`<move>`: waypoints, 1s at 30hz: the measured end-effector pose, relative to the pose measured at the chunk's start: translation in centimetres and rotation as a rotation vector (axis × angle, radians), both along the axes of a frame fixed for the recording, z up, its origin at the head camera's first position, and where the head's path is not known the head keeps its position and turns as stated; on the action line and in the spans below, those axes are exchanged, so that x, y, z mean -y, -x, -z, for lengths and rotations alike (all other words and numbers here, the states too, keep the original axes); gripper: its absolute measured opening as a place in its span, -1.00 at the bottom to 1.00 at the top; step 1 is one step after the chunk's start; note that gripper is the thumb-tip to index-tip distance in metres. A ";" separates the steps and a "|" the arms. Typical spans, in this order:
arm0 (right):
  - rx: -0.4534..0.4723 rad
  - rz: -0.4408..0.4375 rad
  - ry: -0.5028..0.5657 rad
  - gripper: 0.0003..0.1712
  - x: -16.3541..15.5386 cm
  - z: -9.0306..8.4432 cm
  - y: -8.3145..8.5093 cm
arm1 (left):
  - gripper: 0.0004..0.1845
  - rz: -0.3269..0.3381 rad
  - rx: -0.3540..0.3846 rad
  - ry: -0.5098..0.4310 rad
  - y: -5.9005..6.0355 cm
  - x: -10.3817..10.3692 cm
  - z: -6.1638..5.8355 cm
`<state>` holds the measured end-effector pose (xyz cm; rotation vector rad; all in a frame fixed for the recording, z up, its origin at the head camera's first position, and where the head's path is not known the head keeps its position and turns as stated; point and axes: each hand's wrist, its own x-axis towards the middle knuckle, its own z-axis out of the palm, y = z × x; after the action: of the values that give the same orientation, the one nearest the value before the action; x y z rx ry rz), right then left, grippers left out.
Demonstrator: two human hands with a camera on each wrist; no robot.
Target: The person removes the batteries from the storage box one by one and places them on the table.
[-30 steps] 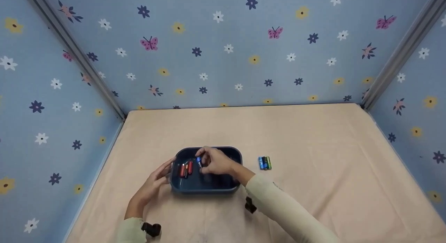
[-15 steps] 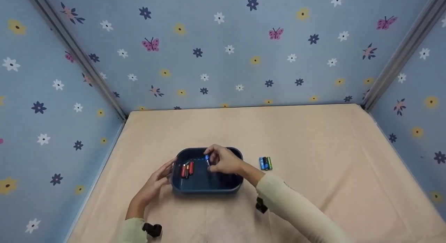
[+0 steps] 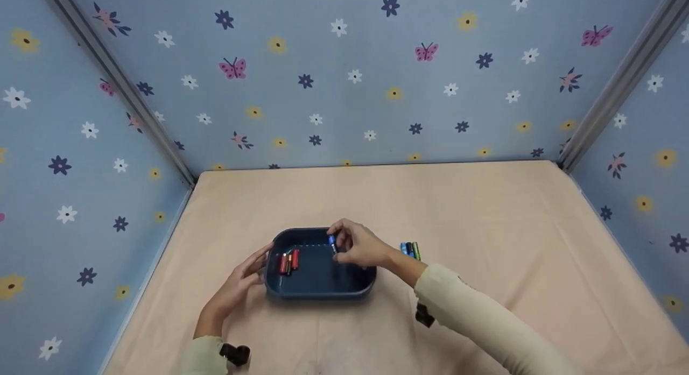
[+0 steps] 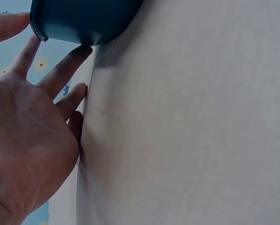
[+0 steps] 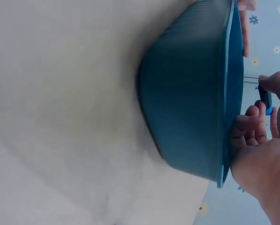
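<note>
- the fingers of the right hand (image 3: 363,248) pinch a small blue-and-dark cylindrical battery (image 3: 332,244), which lies between thumb and fingertips, over the dark teal plastic tray (image 3: 320,296).
- its long axis runs from thumb to fingertips, roughly front to back, blue end at the fingertips.
- left of that pinch, on the tray's floor, lies a row of red-and-dark cylindrical batteries (image 3: 289,263), nearer the left hand (image 3: 237,283), whose fingers spread against the tray's outer wall.
- right of the pinch, outside the tray, sit blue, dark and green cylindrical batteries (image 3: 410,249).

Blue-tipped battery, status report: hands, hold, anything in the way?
Left hand against left side of tub. Right hand pinching blue-tipped battery above rim. Three other batteries inside, apart from it. Nothing seen blocking.
</note>
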<state>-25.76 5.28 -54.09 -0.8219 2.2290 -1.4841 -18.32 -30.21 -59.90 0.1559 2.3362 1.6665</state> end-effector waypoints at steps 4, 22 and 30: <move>-0.007 0.007 -0.004 -0.37 -1.1 0.1 -0.1 | -0.16 0.011 0.001 -0.006 0.0 0.1 -0.1; -0.059 0.030 -0.043 -0.36 -5.7 -0.1 -1.0 | -0.17 -0.005 0.004 -0.008 0.2 0.1 -0.1; -0.067 0.084 -0.076 -0.37 -9.1 1.0 -0.9 | -0.17 0.002 -0.008 0.007 0.1 0.0 0.0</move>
<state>-24.82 14.42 -55.04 -0.7747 2.3809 -1.4176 -18.38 -30.18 -59.87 0.1640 2.3467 1.6589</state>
